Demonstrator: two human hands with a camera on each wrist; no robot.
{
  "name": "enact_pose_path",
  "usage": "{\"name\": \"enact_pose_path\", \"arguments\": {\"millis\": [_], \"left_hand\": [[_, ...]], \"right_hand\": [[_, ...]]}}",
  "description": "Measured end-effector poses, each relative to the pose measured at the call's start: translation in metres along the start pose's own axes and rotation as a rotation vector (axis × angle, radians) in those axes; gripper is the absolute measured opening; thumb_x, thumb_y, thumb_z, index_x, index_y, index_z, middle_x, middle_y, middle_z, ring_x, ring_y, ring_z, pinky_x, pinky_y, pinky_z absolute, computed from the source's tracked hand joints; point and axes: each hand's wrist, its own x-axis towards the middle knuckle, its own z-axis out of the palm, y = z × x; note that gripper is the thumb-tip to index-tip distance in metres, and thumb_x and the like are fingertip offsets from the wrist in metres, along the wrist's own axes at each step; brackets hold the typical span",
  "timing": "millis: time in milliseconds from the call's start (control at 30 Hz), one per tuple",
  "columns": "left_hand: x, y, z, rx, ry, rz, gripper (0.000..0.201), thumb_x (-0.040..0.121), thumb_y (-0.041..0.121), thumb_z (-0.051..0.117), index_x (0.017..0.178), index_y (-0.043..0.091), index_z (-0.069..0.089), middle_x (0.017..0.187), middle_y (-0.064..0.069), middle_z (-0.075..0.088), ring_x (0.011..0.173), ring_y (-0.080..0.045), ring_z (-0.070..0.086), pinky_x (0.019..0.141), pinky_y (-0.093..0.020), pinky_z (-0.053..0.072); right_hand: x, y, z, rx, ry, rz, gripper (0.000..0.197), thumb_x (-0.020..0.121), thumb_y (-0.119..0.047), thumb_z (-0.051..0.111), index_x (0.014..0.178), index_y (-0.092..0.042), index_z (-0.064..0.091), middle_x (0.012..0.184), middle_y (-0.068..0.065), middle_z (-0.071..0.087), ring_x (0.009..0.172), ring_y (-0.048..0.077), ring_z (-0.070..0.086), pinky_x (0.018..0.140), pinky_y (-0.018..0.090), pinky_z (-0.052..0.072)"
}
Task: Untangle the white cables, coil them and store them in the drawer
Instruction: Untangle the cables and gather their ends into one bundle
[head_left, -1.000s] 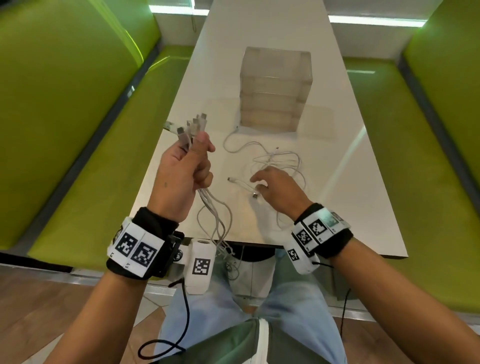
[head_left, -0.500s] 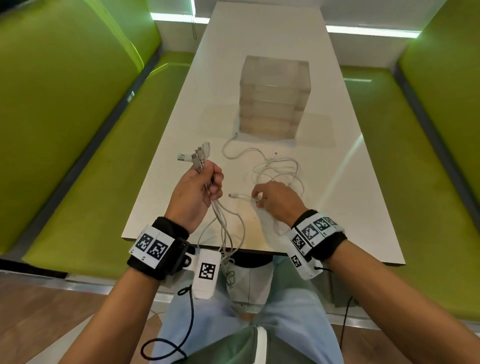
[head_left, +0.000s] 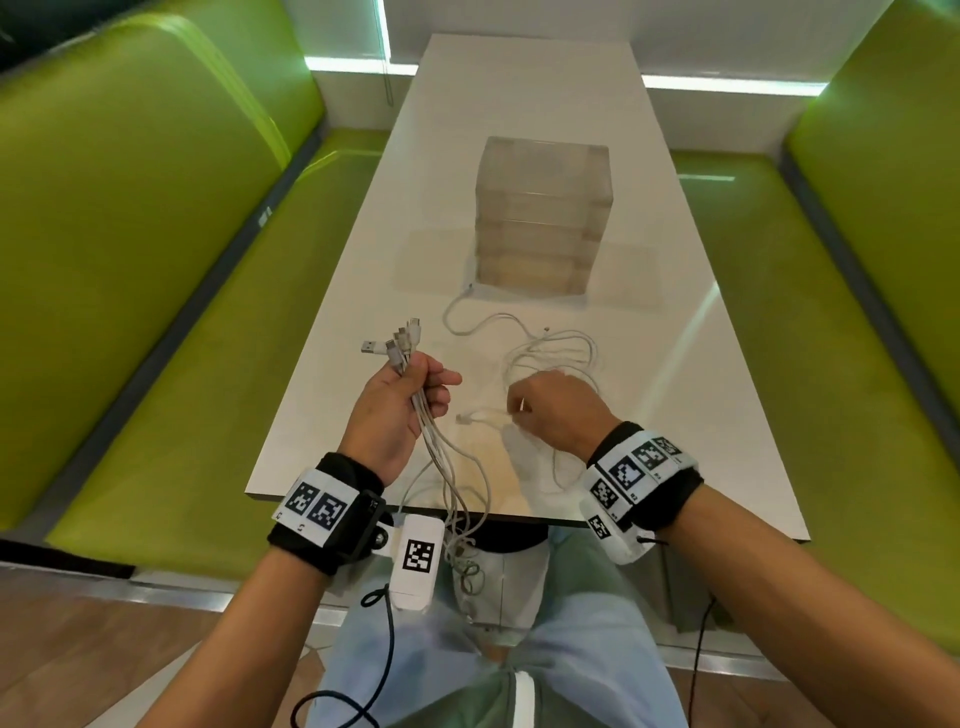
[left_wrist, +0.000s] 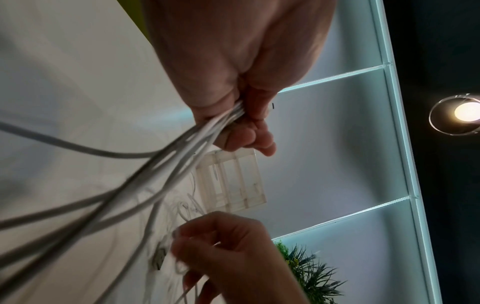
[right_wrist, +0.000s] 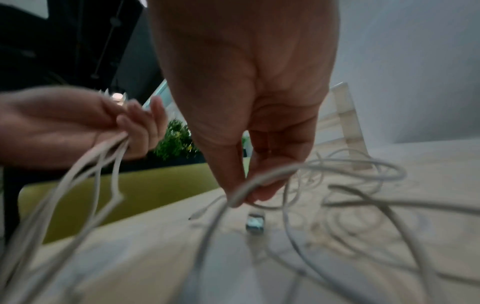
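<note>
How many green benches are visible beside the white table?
2. One green bench runs along the left side of the table, the other bench along its right side. None appears hidden.

Black wristbands (head_left: 332, 512) — checkered white tags

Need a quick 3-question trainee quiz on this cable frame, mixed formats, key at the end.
1. True or false: the left hand grips a bundle of cables with the connector ends sticking out above the fist.
2. What does the right hand pinch? A) a drawer handle B) a single white cable C) nothing
3. Fill in: the clear drawer unit stands on the table with its drawers ____.

Key:
1. True
2. B
3. closed; no cable is stored yet, and loose cable loops lie on the table in front of it.
</note>
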Motion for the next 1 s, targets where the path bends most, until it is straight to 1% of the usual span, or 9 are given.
{"name": "enact_pose_path", "arguments": {"millis": [133,267,433,533,700,800,867,933,1000], "left_hand": [[0.001,-0.001,0.003,0.01,-0.016,0.01,0.027,0.102,0.019,0.036,0.085,0.007,0.054,0.091,-0.009,0.075,0.079,-0.017,0.07,0.071,-0.025,0.057],[0.002,-0.002,0.012,-0.043,-0.042,0.023,0.027,0.102,0.017,0.036,0.09,0.005,0.056,0.106,-0.014,0.071,0.098,-0.025,0.069,0.086,-0.034,0.056],[-0.003,-0.001,0.022,-0.035,-0.085,0.049,0.031,0.101,0.021,0.035,0.104,0.007,0.063,0.11,-0.003,0.072,0.098,-0.016,0.067,0.085,-0.028,0.054],[-0.004,-0.001,0.021,-0.045,-0.115,0.069,0.032,0.099,0.024,0.037,0.109,0.006,0.061,0.122,-0.006,0.066,0.107,-0.019,0.064,0.087,-0.027,0.053],[-0.005,-0.002,0.02,-0.099,-0.132,0.073,0.03,0.096,0.027,0.04,0.1,0.013,0.066,0.127,-0.008,0.063,0.12,-0.022,0.058,0.096,-0.034,0.05],[-0.004,-0.001,0.019,-0.139,-0.083,0.086,0.031,0.1,0.023,0.036,0.085,0.015,0.063,0.114,-0.009,0.07,0.116,-0.018,0.061,0.102,-0.035,0.043],[-0.004,0.004,0.016,-0.189,-0.036,0.118,0.027,0.101,0.021,0.036,0.083,0.012,0.054,0.089,-0.007,0.075,0.108,-0.02,0.065,0.104,-0.038,0.042],[-0.004,0.015,0.01,-0.269,-0.018,0.179,0.027,0.101,0.022,0.034,0.082,0.012,0.05,0.065,-0.002,0.067,0.097,-0.023,0.069,0.098,-0.04,0.048],[-0.005,0.029,0.001,-0.322,0.023,0.231,0.028,0.102,0.023,0.033,0.08,0.014,0.047,0.054,0.005,0.052,0.068,-0.015,0.066,0.081,-0.035,0.056]], "right_hand": [[-0.005,-0.008,-0.031,0.387,0.236,0.059,0.008,0.086,-0.023,0.059,0.086,-0.016,0.063,0.084,-0.002,0.068,0.079,0.018,0.063,0.072,0.037,0.053],[-0.021,-0.032,-0.049,0.788,0.256,0.005,0.008,0.086,-0.024,0.065,0.087,-0.017,0.062,0.072,-0.002,0.072,0.071,0.017,0.069,0.071,0.038,0.055],[-0.025,-0.049,-0.03,0.867,0.212,-0.08,0.006,0.085,-0.017,0.065,0.089,-0.013,0.067,0.079,0.001,0.073,0.07,0.016,0.069,0.069,0.028,0.052],[-0.024,-0.051,-0.025,0.883,0.237,-0.076,0.003,0.085,-0.02,0.064,0.084,-0.02,0.067,0.082,0.001,0.073,0.067,0.016,0.067,0.074,0.037,0.055],[-0.027,-0.054,-0.028,0.89,0.212,-0.082,0.007,0.086,-0.02,0.064,0.083,-0.013,0.067,0.061,-0.007,0.066,0.054,0.002,0.057,0.06,0.015,0.041],[-0.025,-0.049,-0.031,0.702,0.081,-0.125,0.02,0.089,-0.032,0.061,0.076,-0.018,0.066,0.058,-0.007,0.063,0.047,0.0,0.048,0.051,0.013,0.034],[-0.022,-0.04,-0.028,0.483,-0.073,-0.141,0.028,0.091,-0.038,0.056,0.077,-0.016,0.066,0.061,-0.011,0.061,0.054,-0.001,0.052,0.057,0.017,0.04],[-0.018,-0.022,-0.025,0.368,-0.147,-0.12,0.025,0.094,-0.031,0.051,0.083,-0.014,0.066,0.068,-0.017,0.058,0.065,0.001,0.055,0.067,0.025,0.044],[-0.012,0.003,-0.026,0.39,-0.076,-0.077,0.022,0.097,-0.02,0.047,0.085,-0.015,0.066,0.074,-0.02,0.057,0.069,-0.002,0.054,0.071,0.022,0.039]]}}
